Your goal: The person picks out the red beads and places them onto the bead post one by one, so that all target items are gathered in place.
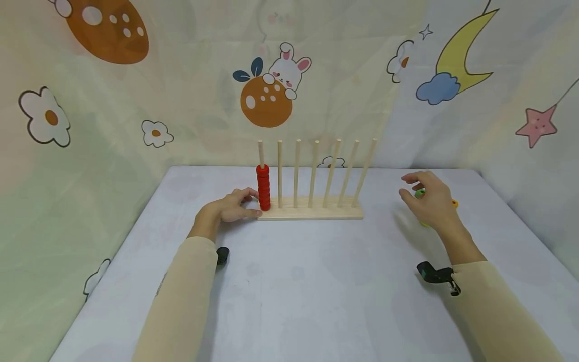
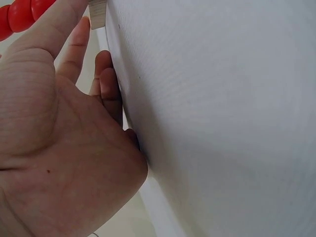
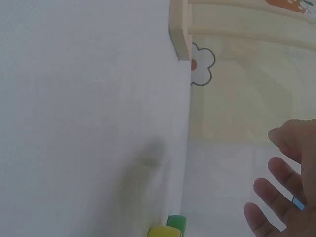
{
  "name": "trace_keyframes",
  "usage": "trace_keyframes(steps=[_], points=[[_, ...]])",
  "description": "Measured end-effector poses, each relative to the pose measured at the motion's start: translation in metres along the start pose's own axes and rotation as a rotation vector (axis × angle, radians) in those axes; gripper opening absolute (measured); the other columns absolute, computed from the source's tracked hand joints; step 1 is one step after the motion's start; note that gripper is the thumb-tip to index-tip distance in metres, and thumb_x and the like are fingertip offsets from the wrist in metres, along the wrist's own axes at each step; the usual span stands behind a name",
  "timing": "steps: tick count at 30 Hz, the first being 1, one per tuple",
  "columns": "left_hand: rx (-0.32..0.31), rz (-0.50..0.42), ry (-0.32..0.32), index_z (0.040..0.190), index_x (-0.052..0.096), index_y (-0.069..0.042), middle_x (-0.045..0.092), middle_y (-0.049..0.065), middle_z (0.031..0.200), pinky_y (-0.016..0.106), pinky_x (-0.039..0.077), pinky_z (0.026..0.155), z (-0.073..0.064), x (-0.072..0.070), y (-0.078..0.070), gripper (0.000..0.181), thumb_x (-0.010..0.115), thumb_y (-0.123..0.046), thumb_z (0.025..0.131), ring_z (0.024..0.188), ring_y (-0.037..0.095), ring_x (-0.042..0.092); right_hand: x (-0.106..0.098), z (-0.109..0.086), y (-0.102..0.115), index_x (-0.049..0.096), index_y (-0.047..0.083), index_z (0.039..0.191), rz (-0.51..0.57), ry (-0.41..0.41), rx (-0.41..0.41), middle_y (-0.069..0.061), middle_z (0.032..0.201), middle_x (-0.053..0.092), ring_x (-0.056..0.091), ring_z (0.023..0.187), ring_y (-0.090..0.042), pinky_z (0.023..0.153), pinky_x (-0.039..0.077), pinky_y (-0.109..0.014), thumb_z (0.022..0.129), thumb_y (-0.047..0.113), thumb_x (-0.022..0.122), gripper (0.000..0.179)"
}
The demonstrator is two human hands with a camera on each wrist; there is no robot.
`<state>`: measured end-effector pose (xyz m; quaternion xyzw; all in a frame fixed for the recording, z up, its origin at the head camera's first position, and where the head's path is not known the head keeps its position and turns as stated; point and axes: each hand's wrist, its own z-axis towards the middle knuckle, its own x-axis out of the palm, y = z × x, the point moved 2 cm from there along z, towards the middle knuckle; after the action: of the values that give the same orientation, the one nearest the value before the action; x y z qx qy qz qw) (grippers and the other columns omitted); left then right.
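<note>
A wooden peg stand [image 1: 312, 214] with several upright pegs rests on the table; in the left wrist view one end of its base [image 2: 98, 15] shows by the thumb. Red beads [image 1: 264, 188] are stacked on its leftmost peg, whose top sticks out above them. My left hand [image 1: 232, 205] holds the left end of the base, thumb at the front and fingers behind. To the right of the stand, my right hand [image 1: 427, 198] hovers above the table with spread, slightly bent fingers and holds nothing. Partly hidden behind it are a green bead [image 1: 419, 192] and an orange bead [image 1: 455, 203].
In the right wrist view, a yellow piece [image 3: 164, 231] and a green piece [image 3: 177, 223] lie at the lower edge. A patterned cloth [image 1: 203, 100] hangs behind the white table [image 1: 312, 281]. Black wrist cameras [image 1: 435, 274] stick out from the sleeves.
</note>
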<state>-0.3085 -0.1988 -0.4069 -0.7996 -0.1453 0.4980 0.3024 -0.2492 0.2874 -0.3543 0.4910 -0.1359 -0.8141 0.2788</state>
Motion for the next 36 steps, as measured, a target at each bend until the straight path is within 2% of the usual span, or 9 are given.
trace_keyframes(steps=[6,9,13,19,27,30,36], points=[[-0.001,-0.002,-0.002,0.14,0.046,-0.03,0.04,0.011,0.15,0.063,0.031,0.114,-0.001,0.0,0.0,0.058,0.073,-0.047,0.091,0.142,0.033,0.035,-0.006,-0.001,-0.014,0.065,0.001,0.124,-0.058,0.032,0.084,-0.021,0.126,0.058,0.058,0.11,-0.045,0.083,0.046,-0.052,0.098,0.016,0.064,0.03],[-0.003,0.004,0.001,0.141,0.046,-0.029,0.039,0.011,0.15,0.063,0.031,0.114,-0.002,0.0,-0.001,0.059,0.072,-0.048,0.092,0.142,0.033,0.034,-0.01,-0.002,-0.02,0.062,0.001,0.127,-0.086,0.088,0.137,-0.022,0.129,0.054,0.056,0.115,-0.047,0.087,0.046,-0.06,0.1,0.021,0.06,0.033],[0.002,0.004,-0.001,0.142,0.045,-0.029,0.04,0.011,0.15,0.064,0.032,0.113,-0.003,0.0,-0.001,0.06,0.072,-0.048,0.091,0.142,0.033,0.034,-0.016,-0.005,-0.027,0.06,0.001,0.13,-0.115,0.139,0.191,-0.025,0.133,0.051,0.056,0.117,-0.049,0.086,0.047,-0.062,0.101,0.026,0.059,0.038],[0.0,-0.003,0.0,0.141,0.046,-0.03,0.04,0.01,0.15,0.063,0.032,0.113,-0.002,0.0,-0.001,0.06,0.073,-0.047,0.091,0.141,0.033,0.035,-0.02,-0.008,-0.036,0.056,-0.001,0.133,-0.134,0.19,0.206,-0.029,0.135,0.049,0.055,0.116,-0.052,0.084,0.048,-0.063,0.103,0.031,0.058,0.044],[0.005,0.004,-0.006,0.14,0.047,-0.03,0.041,0.01,0.148,0.062,0.033,0.113,-0.003,-0.001,-0.001,0.058,0.073,-0.047,0.091,0.14,0.032,0.036,-0.017,-0.012,-0.041,0.052,-0.003,0.138,-0.197,0.302,0.246,-0.034,0.135,0.047,0.057,0.109,-0.049,0.077,0.047,-0.058,0.103,0.036,0.056,0.052],[0.008,0.004,-0.01,0.14,0.047,-0.03,0.042,0.01,0.148,0.062,0.033,0.113,-0.003,0.0,-0.001,0.057,0.073,-0.047,0.091,0.14,0.032,0.036,-0.016,-0.013,-0.043,0.051,-0.002,0.138,-0.211,0.354,0.253,-0.035,0.136,0.045,0.054,0.111,-0.051,0.08,0.045,-0.063,0.103,0.038,0.056,0.054],[0.007,0.001,-0.015,0.14,0.048,-0.03,0.042,0.01,0.147,0.062,0.033,0.113,-0.003,0.0,-0.001,0.057,0.073,-0.046,0.091,0.139,0.032,0.037,-0.013,-0.014,-0.045,0.05,-0.001,0.14,-0.245,0.409,0.271,-0.036,0.137,0.043,0.048,0.117,-0.055,0.085,0.042,-0.072,0.103,0.04,0.056,0.055]])
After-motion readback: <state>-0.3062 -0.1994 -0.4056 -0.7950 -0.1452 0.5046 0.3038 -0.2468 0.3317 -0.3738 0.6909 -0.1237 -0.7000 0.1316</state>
